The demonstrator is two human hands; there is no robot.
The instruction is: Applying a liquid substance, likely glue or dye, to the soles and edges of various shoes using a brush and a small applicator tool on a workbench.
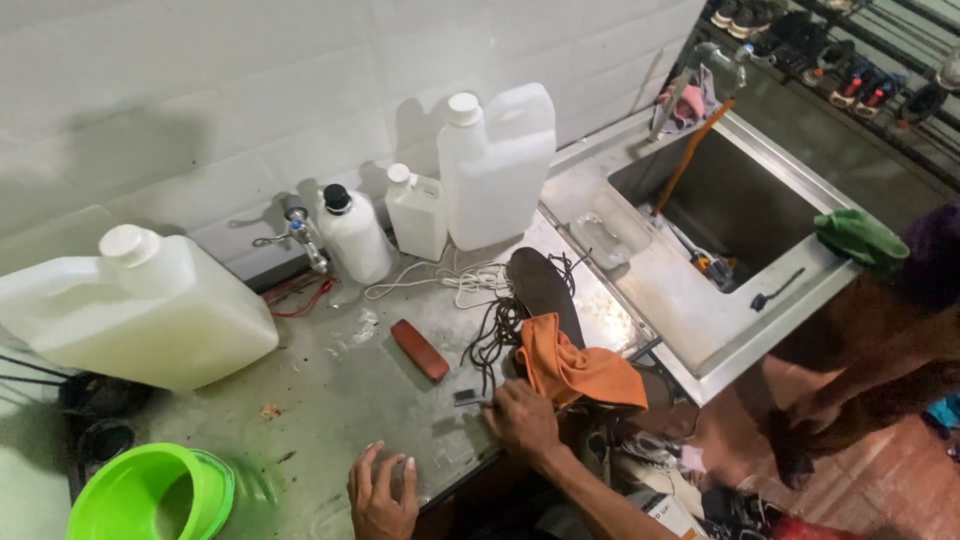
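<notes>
A large white jug at the counter's left end runs off the picture's left edge, and the bright green basin at the near left corner is cut by the bottom edge. The left hand loses its wrist at that same edge. An orange cloth covers the near end of a dark shoe, and whether the right hand grips the cloth or only presses beside it cannot be told. The small dark item at its fingertips is too small to identify. Another person at the right is blurred and cropped.
</notes>
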